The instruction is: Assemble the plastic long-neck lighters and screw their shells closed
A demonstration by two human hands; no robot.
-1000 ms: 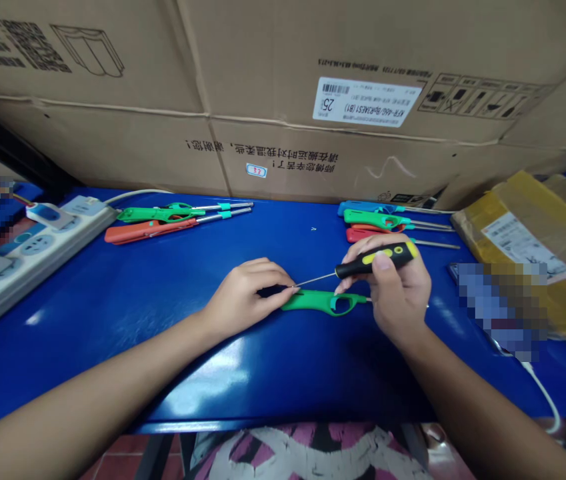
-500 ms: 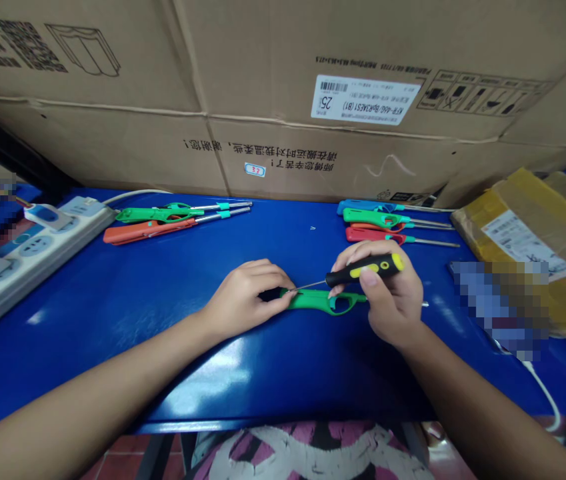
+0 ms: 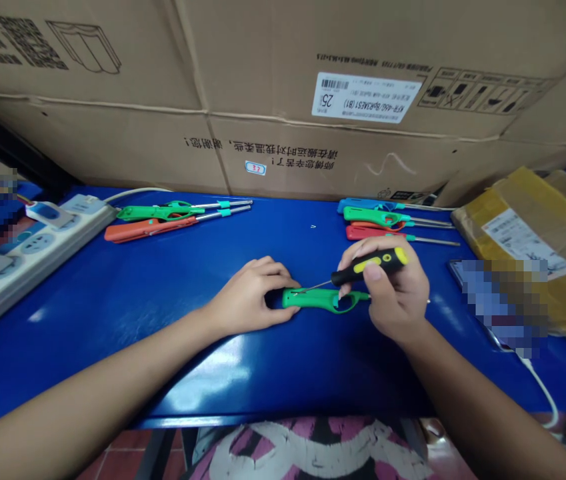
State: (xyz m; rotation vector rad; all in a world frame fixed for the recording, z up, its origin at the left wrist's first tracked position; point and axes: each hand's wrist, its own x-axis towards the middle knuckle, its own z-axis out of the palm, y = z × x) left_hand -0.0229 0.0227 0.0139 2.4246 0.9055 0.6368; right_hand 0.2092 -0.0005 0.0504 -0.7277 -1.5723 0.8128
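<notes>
A green long-necked lighter [image 3: 315, 299] lies sideways on the blue table, its trigger loop and metal neck pointing right. My left hand [image 3: 250, 298] grips the handle's left end between thumb and fingers. In my right hand [image 3: 401, 293] is a black and yellow screwdriver [image 3: 370, 265], held slanted with its shaft pointing left. The tip is at the upper face of the lighter's handle, near its left end; whether it touches is unclear. My right hand partly covers the lighter's neck.
Green and orange lighters [image 3: 150, 229] lie at the back left beside a white power strip [image 3: 37, 257]. Blue, green and red lighters [image 3: 375, 233] lie at the back right. A large carton [image 3: 263, 80] stands behind. On the right are a taped parcel [image 3: 527, 233] and a phone [image 3: 500, 303] with a cable.
The screwdriver and my right hand have shifted slightly right. My left fingers have drawn back left, baring more of the handle's end, and the lighter has moved a little right.
</notes>
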